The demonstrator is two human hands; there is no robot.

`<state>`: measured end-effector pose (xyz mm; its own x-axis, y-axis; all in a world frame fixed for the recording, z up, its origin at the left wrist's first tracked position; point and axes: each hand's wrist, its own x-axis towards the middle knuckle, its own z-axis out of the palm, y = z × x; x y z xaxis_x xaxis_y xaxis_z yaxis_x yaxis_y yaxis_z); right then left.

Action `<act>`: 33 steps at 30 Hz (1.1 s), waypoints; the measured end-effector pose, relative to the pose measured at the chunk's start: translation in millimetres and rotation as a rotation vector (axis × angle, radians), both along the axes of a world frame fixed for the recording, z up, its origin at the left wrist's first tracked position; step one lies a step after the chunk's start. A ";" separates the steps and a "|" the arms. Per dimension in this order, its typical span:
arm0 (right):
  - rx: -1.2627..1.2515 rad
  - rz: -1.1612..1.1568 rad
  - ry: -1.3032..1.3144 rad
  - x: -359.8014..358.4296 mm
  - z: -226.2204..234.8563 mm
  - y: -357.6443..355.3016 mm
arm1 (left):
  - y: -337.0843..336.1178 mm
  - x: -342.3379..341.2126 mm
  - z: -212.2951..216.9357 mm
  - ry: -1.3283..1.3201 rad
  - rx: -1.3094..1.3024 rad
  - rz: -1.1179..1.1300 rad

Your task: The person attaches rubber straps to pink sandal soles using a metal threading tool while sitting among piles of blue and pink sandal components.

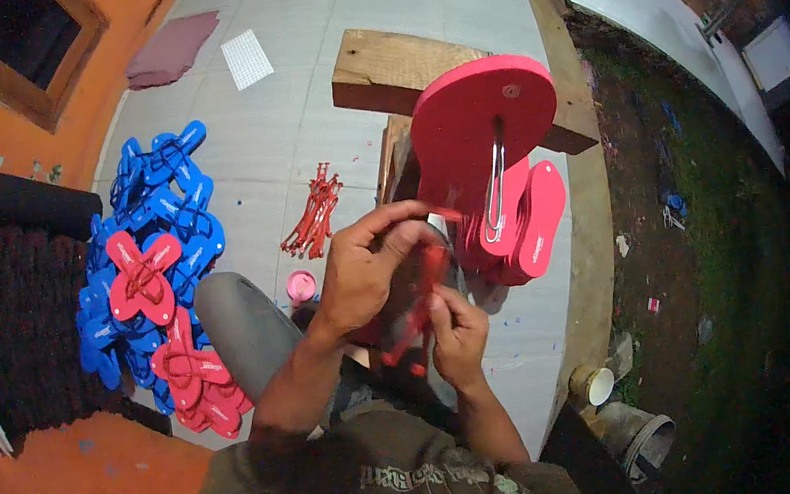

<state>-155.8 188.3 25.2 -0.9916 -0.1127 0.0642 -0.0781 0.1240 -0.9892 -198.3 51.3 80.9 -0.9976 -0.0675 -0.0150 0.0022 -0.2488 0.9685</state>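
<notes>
My left hand (363,270) is closed, its fingertips pinching the end of a red sandal strap (433,267) that is partly blurred. The lower part of the strap sits between the thumb and fingers of my right hand (460,331). Just beyond both hands, a pink sandal sole (482,108) is tilted up on a wooden stand (394,63). A looped metal wire tool (496,187) sticks out of a hole in that sole. Below it lies a stack of pink soles (538,222). Left of my hands, a bundle of red straps (314,216) rests on the tiled floor.
A pile of blue sandals (152,205) with several pink sandals (195,371) lies at the left, beside a black stack (26,319). Near my knee stands a small pink pot (301,285). A white sheet (246,59) lies farther off. The floor edge drops to grass (693,286) on the right.
</notes>
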 end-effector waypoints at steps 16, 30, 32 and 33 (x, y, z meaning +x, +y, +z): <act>-0.341 0.284 -0.375 -13.5 1.6 -12.2 | -1.3 3.5 -3.3 0.153 -0.128 -0.026; -0.062 -0.040 0.139 -36.4 19.4 -16.8 | 3.8 -5.5 -18.0 -0.042 0.116 0.021; -0.060 -0.045 0.121 -35.1 24.2 -17.4 | 4.2 -3.0 -13.1 -0.010 -0.107 0.123; -0.066 -0.043 0.064 -34.8 22.7 -19.1 | 2.3 -2.7 -9.9 0.001 0.013 0.118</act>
<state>-190.5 169.2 47.9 -0.9890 -0.0637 0.1337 -0.1378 0.0637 -0.9884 -201.0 53.5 70.9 -0.9827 -0.1848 -0.0153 0.0337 -0.2591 0.9653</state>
